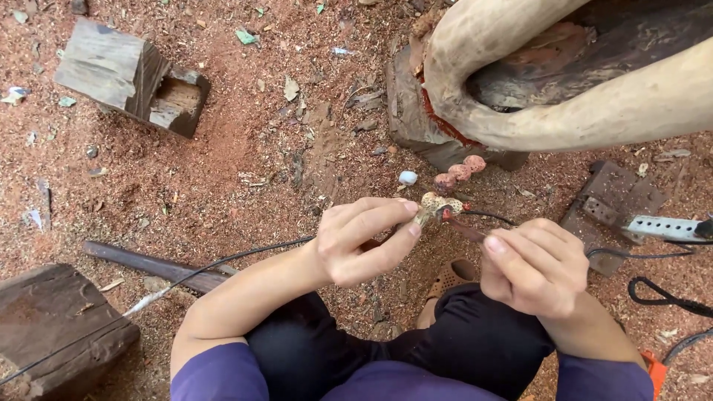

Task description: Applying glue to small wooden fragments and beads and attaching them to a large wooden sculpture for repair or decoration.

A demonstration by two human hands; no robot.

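Observation:
My left hand [362, 239] pinches a small pale carved wooden piece [435, 205] between thumb and forefinger, just above my knees. My right hand [536, 266] is closed around a thin dark tool [464, 227] whose tip meets the carved piece, with a small red spot at the contact. Three small reddish round wooden pieces [459, 173] lie in a row on the ground just beyond the carved piece. A small white pebble-like bit [408, 177] lies left of them.
A big curved pale wooden carving [520, 111] rests on a block at top right. Wooden blocks lie at top left [126, 74] and bottom left [56, 327]. A dark rod [156, 263], black cables [661, 293] and a perforated metal strip [661, 227] lie on red sawdust.

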